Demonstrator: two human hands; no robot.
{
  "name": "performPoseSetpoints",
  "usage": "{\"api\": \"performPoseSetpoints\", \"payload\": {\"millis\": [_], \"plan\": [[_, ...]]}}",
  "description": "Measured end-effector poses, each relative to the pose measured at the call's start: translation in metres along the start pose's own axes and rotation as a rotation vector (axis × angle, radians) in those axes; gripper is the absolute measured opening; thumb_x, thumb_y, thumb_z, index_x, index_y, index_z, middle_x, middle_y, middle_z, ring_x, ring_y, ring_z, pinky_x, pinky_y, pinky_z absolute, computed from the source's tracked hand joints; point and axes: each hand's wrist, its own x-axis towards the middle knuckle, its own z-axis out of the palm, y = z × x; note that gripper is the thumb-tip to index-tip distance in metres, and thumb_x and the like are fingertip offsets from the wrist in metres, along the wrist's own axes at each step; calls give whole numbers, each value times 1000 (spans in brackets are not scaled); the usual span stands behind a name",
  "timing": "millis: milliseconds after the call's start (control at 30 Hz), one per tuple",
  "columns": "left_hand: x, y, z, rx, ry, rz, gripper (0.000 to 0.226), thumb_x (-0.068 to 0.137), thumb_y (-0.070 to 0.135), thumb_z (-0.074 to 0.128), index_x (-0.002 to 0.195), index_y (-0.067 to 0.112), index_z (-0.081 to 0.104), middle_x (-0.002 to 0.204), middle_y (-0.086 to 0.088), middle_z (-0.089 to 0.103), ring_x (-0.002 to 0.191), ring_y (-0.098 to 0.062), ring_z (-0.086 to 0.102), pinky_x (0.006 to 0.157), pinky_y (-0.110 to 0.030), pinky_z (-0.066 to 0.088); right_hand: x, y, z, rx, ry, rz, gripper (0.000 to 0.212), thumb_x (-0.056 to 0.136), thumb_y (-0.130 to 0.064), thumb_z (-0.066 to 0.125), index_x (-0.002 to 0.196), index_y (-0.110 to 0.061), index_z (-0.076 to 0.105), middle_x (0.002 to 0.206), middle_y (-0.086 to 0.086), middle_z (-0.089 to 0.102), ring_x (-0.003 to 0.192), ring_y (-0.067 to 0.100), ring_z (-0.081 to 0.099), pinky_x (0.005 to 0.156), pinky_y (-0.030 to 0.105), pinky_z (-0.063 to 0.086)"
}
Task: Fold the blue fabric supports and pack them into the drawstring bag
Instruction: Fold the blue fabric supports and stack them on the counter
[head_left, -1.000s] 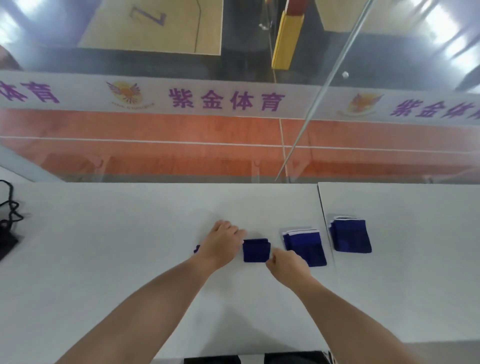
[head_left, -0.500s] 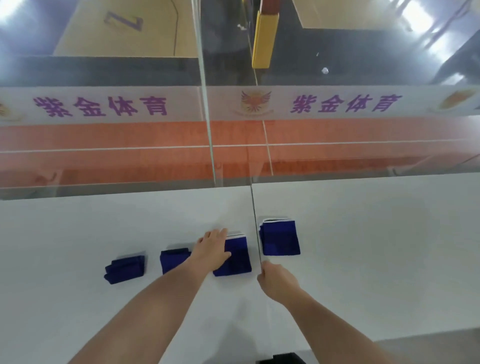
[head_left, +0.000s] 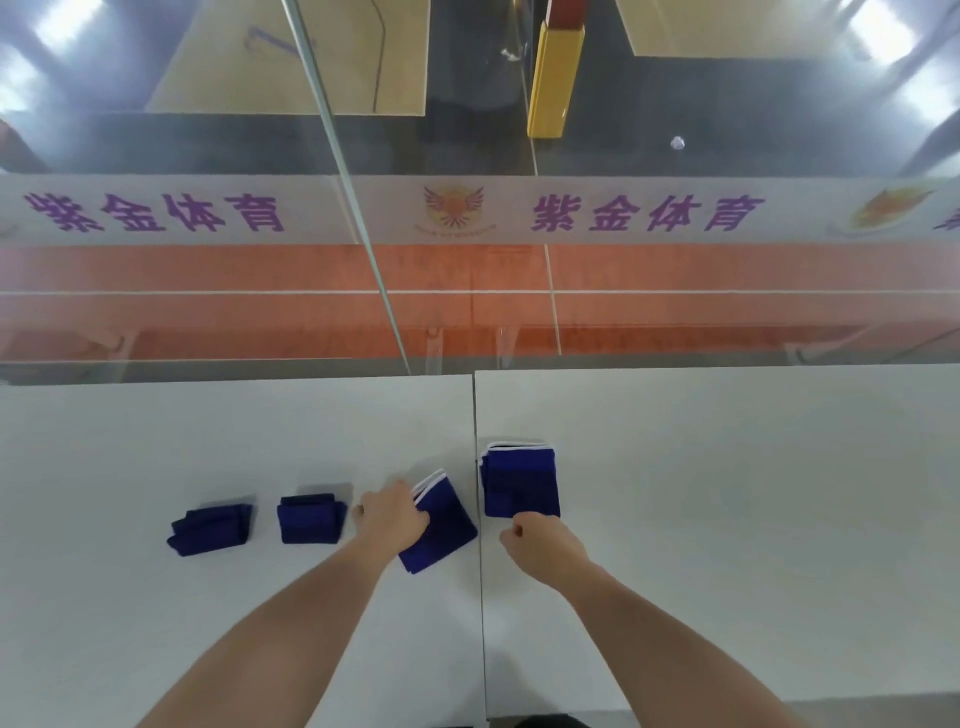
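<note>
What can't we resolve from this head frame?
- Drawstring bag: nowhere in the head view.
- Left hand grip: it covers one corner of the tilted blue support; pinch or press, unclear.
- Right hand: curled at the near edge of the support right of the table seam; contact unclear.
- Two leftmost supports: too small and blurred to count folds.

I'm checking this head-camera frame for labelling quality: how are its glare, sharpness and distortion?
Head view: ceiling-light glare streaks the glass panel in the upper corners; wide-angle curvature bends the white banner with purple characters; the white tabletop is evenly lit with faint shadows; overall focus is soft, yet the folded blue fabric supports and both hands, left, right, stay readable.
</note>
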Motion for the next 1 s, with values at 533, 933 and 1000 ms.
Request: {"api": "performPoseSetpoints", "payload": {"millis": [533, 933, 1000], "plan": [[-46, 45, -23, 118, 393, 907, 40, 86, 54, 54, 116, 28, 53, 122, 10, 51, 118, -15, 41, 103, -30, 32, -1, -13, -47, 1317, -116, 239, 30, 96, -1, 59, 126, 0, 58, 112, 21, 72, 89, 31, 70, 72, 39, 59], [-34, 76, 4, -953, -306, -21, 17, 91, 19, 67, 105, 10, 65, 102, -10, 74, 97, -29, 72, 89, -49, 59, 8, 37, -37, 1015, 44, 211, 49, 96, -14, 62, 143, -12, 47, 122, 7, 68, 107, 26, 68, 93, 42, 57], [-32, 82, 7, -899, -231, 16, 5, 91, 20, 66, 95, 17, 65, 94, -5, 73, 90, -24, 71, 85, -41, 60, 17, 40, -38, 744, 176, 225, 45, 94, -25, 66, 134, -8, 56, 116, 4, 68, 103, 22, 66, 88, 36, 55]]}}
